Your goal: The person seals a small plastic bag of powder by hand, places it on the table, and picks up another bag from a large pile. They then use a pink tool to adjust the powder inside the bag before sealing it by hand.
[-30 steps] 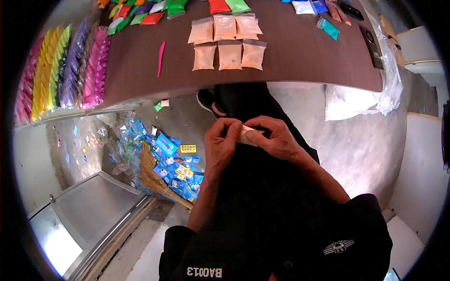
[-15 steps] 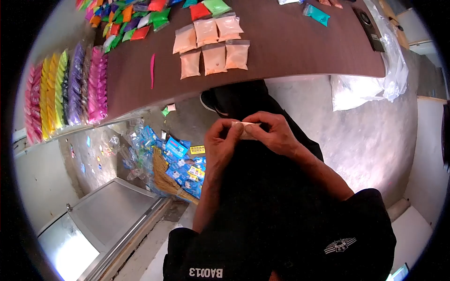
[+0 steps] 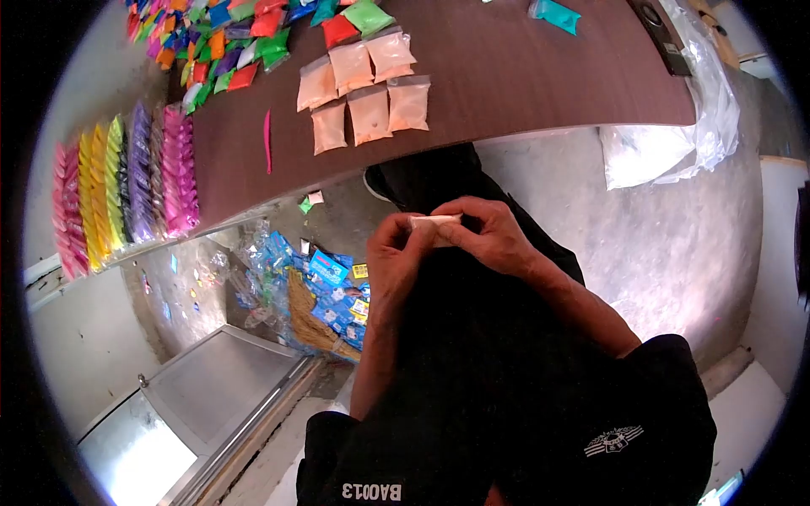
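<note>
Both hands meet in front of the person's body and pinch a small white packet (image 3: 436, 221) between them. The left hand (image 3: 395, 253) grips its left end with thumb and forefinger. The right hand (image 3: 494, 239) closes over the right end, with the fingers curled on top and the thumb underneath. Held at both ends like this, the thin packet stays flat and stretched, with its top edge level and facing the person. Only a narrow strip of it shows between the fingertips.

Both wrists are bent inward and the forearms rise from the lower edge of the view, with the elbows tucked close to the dark shirt. The packet hangs in the air over the person's black trousers, short of the bench (image 3: 523, 84) and touching nothing else.

On the bench, six peach packets (image 3: 363, 93) lie in two neat rows, apparently sorted by colour. A loose pink strip (image 3: 268, 142) lies to their left. Upright rows of colourful packets (image 3: 126, 185) stand at the far left, grouped colour by colour, and a mixed heap of packets (image 3: 219, 42) lies behind them. A teal packet (image 3: 555, 13) lies by itself near the far edge. A clear plastic bag (image 3: 675, 143) droops off the right end of the bench. On the floor below, blue wrappers (image 3: 329, 282) lie scattered around a broom (image 3: 308, 327).
</note>
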`<state>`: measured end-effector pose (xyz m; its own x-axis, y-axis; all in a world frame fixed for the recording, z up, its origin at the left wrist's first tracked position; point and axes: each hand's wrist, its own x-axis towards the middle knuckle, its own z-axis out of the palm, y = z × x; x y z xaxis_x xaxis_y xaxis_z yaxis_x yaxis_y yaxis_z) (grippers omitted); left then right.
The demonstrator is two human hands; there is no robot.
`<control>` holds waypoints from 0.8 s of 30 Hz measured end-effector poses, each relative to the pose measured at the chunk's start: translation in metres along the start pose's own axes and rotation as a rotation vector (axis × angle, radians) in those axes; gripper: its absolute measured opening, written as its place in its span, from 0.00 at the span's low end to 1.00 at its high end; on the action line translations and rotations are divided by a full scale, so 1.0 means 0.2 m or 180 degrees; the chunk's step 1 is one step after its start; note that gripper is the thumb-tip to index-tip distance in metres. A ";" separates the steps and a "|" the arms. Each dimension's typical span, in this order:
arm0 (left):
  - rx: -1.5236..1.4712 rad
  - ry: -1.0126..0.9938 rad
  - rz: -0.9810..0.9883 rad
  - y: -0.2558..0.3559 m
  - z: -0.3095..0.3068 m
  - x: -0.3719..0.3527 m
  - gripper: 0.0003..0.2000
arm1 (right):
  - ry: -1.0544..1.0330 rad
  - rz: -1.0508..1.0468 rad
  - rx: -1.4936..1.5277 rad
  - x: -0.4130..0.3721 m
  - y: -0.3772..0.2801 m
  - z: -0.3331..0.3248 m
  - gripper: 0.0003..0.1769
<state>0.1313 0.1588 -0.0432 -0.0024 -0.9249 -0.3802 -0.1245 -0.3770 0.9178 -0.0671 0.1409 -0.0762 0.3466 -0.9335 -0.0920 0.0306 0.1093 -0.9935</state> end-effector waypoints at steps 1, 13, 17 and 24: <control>0.0008 0.0030 -0.0056 0.00 0.00 0.00 0.11 | -0.0018 -0.0076 -0.0046 0.00 0.00 0.00 0.16; -0.0124 0.0154 0.0132 0.08 0.06 -0.01 0.11 | 0.0139 0.0337 0.0366 0.01 0.01 -0.02 0.15; 0.0055 0.0052 -0.0146 0.02 0.05 0.01 0.12 | 0.0184 0.0079 0.0367 0.00 0.04 -0.02 0.14; 0.0145 -0.0039 0.0239 0.00 0.02 0.02 0.11 | -0.0027 0.0117 0.0429 0.01 0.03 -0.03 0.15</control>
<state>0.1277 0.1560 -0.0449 -0.0256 -0.9497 -0.3121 -0.1684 -0.3037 0.9378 -0.0716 0.1383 -0.0836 0.3577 -0.9251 -0.1272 0.1432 0.1890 -0.9715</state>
